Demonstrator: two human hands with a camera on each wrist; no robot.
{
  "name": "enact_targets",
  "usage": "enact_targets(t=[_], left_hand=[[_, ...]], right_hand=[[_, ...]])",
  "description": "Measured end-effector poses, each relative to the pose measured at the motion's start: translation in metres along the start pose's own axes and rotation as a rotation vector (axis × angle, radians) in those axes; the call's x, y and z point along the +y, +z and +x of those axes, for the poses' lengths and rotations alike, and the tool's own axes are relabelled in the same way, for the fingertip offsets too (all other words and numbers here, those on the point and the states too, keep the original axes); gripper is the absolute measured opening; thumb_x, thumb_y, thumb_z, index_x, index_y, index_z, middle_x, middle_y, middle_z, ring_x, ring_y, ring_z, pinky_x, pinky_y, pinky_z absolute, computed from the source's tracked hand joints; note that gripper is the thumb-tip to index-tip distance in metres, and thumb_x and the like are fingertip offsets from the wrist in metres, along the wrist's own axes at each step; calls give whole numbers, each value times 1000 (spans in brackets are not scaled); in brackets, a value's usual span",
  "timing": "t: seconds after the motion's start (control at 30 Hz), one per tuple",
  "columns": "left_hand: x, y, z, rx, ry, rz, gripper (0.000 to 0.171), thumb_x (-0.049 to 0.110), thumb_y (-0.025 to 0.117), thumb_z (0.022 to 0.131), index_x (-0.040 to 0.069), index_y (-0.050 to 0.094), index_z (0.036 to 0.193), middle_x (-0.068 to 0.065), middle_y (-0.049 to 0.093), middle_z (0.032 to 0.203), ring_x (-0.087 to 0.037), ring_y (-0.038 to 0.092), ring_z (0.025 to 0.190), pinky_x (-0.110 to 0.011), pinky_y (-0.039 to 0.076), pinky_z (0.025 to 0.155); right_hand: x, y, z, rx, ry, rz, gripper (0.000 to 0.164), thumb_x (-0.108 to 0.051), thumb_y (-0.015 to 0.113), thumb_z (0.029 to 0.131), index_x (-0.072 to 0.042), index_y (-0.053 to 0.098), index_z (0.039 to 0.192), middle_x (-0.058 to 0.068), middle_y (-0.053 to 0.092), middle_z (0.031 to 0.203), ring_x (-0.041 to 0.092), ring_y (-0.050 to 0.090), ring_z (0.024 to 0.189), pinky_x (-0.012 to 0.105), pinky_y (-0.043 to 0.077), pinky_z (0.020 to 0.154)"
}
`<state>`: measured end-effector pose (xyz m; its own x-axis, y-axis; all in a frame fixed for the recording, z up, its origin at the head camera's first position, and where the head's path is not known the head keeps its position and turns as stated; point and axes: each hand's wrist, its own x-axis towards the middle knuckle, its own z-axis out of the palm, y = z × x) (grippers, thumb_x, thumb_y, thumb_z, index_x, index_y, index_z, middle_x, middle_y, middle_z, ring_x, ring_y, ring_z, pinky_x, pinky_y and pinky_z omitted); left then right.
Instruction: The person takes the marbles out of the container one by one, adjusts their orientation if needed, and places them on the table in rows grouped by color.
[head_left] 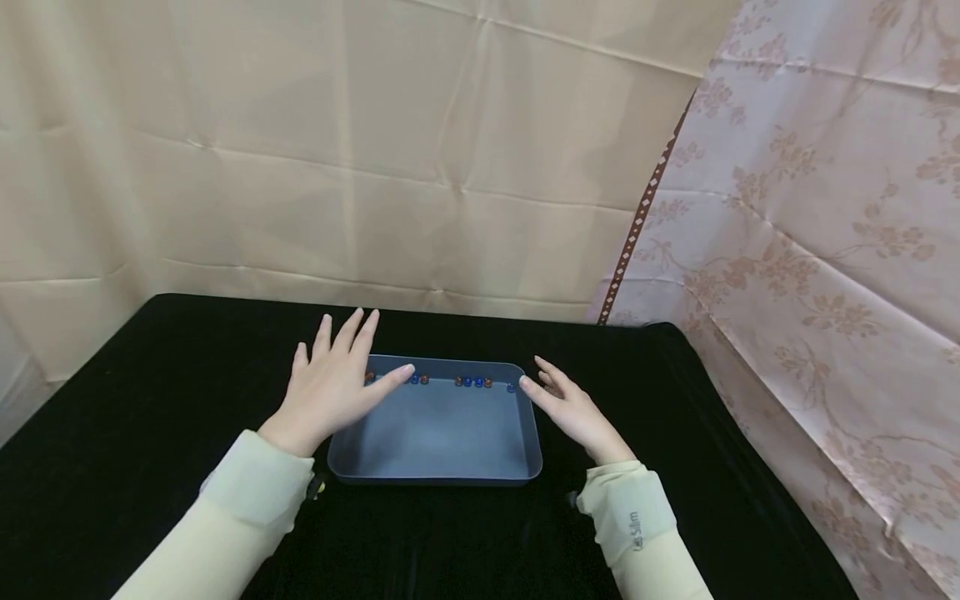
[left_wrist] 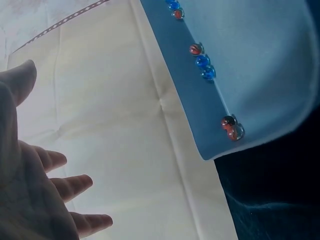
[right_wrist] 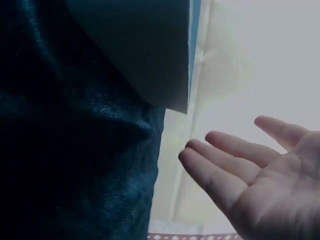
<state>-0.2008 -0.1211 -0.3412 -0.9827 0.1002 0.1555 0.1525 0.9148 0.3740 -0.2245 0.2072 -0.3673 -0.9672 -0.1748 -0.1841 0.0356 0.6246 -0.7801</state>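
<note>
A blue-grey rectangular tray [head_left: 442,437] lies between the two hands. Along its far wall rest several glass marbles: blue ones [head_left: 468,382], reddish-brown ones [head_left: 487,383] and a lone blue marble [head_left: 511,388] near the far right corner. My left hand [head_left: 326,396] is spread over the tray's left side, holding nothing, and hides part of the marble row. In the left wrist view, marbles [left_wrist: 202,61] sit in short groups along the wall. My right hand [head_left: 576,417] is beside the tray's right edge, its fingers extended and its palm bare in the right wrist view.
A black cloth [head_left: 442,542] covers the table under the tray. Behind it hangs a cream curtain [head_left: 390,167]. A pink floral curtain [head_left: 840,250] hangs at the right, close to the table's edge.
</note>
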Motion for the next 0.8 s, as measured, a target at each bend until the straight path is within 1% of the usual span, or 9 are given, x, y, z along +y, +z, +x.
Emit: enact_targets(t=[0.2,0.4,0.5,0.67,0.8], left_hand=[[3,1,8,-2,10,4,97,74,45,90,14,14,159,-18,16,165,-53,7,148,-74,12,112],[8,1,13,-2,11,-4,96,74,44,90,14,17,159,-17,20,164,-50,12,148,-72,17,112],[11,1,14,-1,6,-10,96,76,44,89,14,19,159,-17,22,163,-49,14,148,-71,20,112],[15,2,18,-4,13,-17,92,75,44,90,13,29,156,-17,29,161,-47,25,144,-66,31,109],[19,4,20,-14,18,-30,86,72,47,90,11,40,151,-17,39,155,-44,38,137,-62,42,101]], right_hand=[[11,-3,5,-24,-13,151,73,-56,46,100,-16,24,157,23,32,158,42,35,143,56,33,114],[21,1,7,-40,20,309,70,-52,50,100,-16,27,156,22,32,157,43,36,142,53,36,113],[25,4,7,-42,23,366,69,-50,53,99,-15,30,155,23,33,157,42,38,142,53,37,113],[31,8,6,-32,17,434,65,-44,55,100,-13,34,152,23,38,154,41,43,138,52,39,111],[35,9,6,-36,26,464,61,-41,56,100,-13,37,151,23,41,152,40,45,137,49,42,110]])
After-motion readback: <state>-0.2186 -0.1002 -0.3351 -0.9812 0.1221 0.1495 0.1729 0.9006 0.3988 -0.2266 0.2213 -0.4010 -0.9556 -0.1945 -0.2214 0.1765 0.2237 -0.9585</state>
